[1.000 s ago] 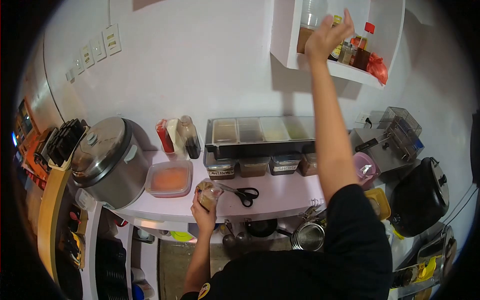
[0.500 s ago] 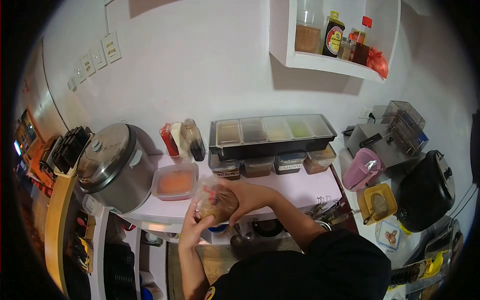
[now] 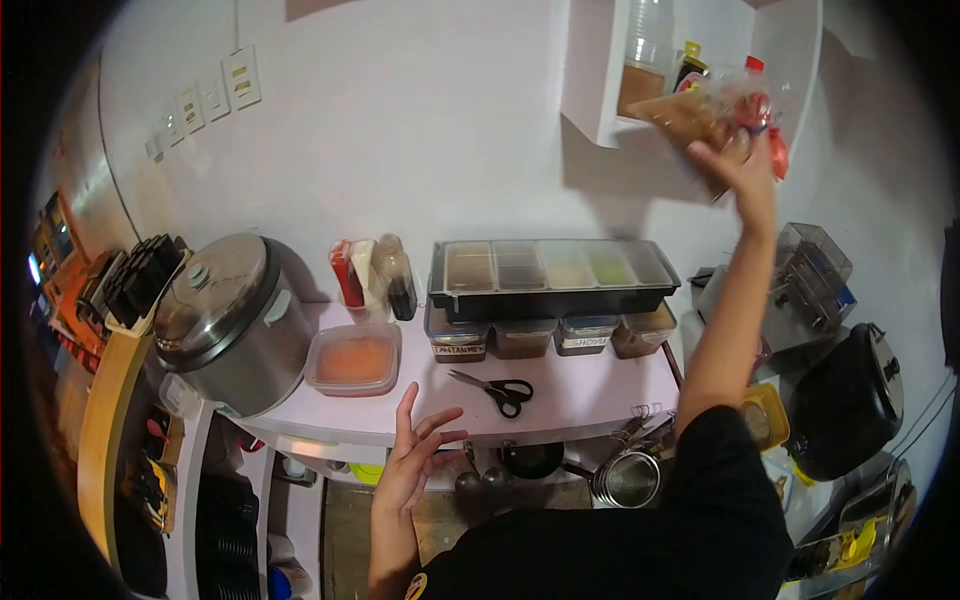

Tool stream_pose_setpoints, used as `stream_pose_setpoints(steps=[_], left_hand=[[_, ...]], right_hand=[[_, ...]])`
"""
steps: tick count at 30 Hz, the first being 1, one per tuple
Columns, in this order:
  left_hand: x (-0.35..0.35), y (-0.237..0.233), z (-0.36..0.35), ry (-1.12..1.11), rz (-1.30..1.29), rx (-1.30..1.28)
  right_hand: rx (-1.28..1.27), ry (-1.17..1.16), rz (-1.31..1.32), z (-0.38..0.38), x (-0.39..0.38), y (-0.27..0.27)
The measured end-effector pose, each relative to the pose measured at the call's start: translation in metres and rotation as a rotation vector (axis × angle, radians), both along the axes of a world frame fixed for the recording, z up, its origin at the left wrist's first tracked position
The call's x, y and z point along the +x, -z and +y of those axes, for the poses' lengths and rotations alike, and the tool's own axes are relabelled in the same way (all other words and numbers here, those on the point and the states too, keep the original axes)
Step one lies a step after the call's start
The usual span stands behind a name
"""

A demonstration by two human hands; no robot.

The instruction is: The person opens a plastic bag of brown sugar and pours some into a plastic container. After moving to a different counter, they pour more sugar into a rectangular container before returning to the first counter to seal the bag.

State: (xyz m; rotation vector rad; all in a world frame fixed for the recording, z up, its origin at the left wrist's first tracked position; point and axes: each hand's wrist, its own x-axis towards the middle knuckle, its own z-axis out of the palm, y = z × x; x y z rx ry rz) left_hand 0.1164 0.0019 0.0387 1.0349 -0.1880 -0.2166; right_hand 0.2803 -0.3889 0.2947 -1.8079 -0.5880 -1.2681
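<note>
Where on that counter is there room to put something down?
The widest bare patch of counter lies right of the scissors, before the labelled tubs. A smaller one sits between the orange-lidded container and the scissors, beyond the open left hand. The wall shelf, where the right hand holds a bag, is crowded.

A big silver rice cooker [image 3: 225,320] sits at nine o'clock on the pink counter [image 3: 585,395]. A tub [image 3: 354,358] of orange stuff is just beside it. Black scissors [image 3: 495,388] lie in the middle. A long black tray [image 3: 550,275] is at their twelve o'clock
</note>
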Motion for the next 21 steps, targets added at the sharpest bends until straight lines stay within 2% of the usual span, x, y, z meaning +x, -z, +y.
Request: stream_pose_setpoints(steps=[1,2,5,6,7,8,9,11,12,13,14,16,17,19,20,21], left_hand=[[-0.002,0.006,0.003,-0.036,0.02,0.004],[-0.002,0.01,0.004,-0.041,0.03,0.0],[-0.004,0.01,0.009,-0.091,0.072,0.001],[-0.004,0.01,0.011,-0.132,0.091,0.053],[-0.004,0.014,0.014,-0.173,0.118,0.103],[-0.002,0.023,0.019,-0.234,0.146,0.144],[-0.003,0.032,0.027,-0.29,0.2,0.154],[-0.004,0.051,0.04,-0.454,0.314,0.172],[-0.001,0.078,0.049,-0.555,0.309,0.282],[0.003,0.108,0.055,-0.659,0.229,0.423],[0.003,0.126,0.057,-0.75,0.143,0.567],[0.011,0.127,0.039,-0.757,-0.049,0.814],[0.019,0.125,0.025,-0.758,-0.15,0.934],[0.026,0.11,-0.012,-0.6,-0.192,0.986],[0.036,0.13,-0.028,-0.565,-0.401,1.079],[0.041,0.132,-0.042,-0.482,-0.539,1.149]], right_hand=[[-0.131,0.147,-0.044,-0.032,0.023,-0.016],[-0.124,0.184,0.034,-0.04,0.026,-0.032],[-0.149,-0.001,0.365,-0.082,0.065,-0.053],[-0.15,0.137,0.42,-0.08,0.063,-0.052],[-0.134,0.057,0.364,-0.108,0.093,-0.042],[-0.214,0.03,0.352,-0.116,0.099,-0.039],[-0.355,0.085,0.193,-0.124,0.108,-0.037],[-0.391,0.163,0.204,-0.144,0.125,-0.038],[-0.305,0.087,0.213,-0.145,0.129,-0.033],[-0.212,0.023,0.214,-0.146,0.131,-0.029],[-0.243,0.063,0.176,-0.147,0.134,-0.024],[-0.296,0.146,0.076,-0.15,0.136,-0.02],[-0.355,0.422,-0.155,-0.091,0.098,-0.015],[-0.287,0.668,-0.202,-0.066,0.081,-0.009],[-0.253,0.791,-0.225,-0.065,0.078,-0.006],[-0.116,0.664,-0.237,-0.071,0.082,-0.004]])
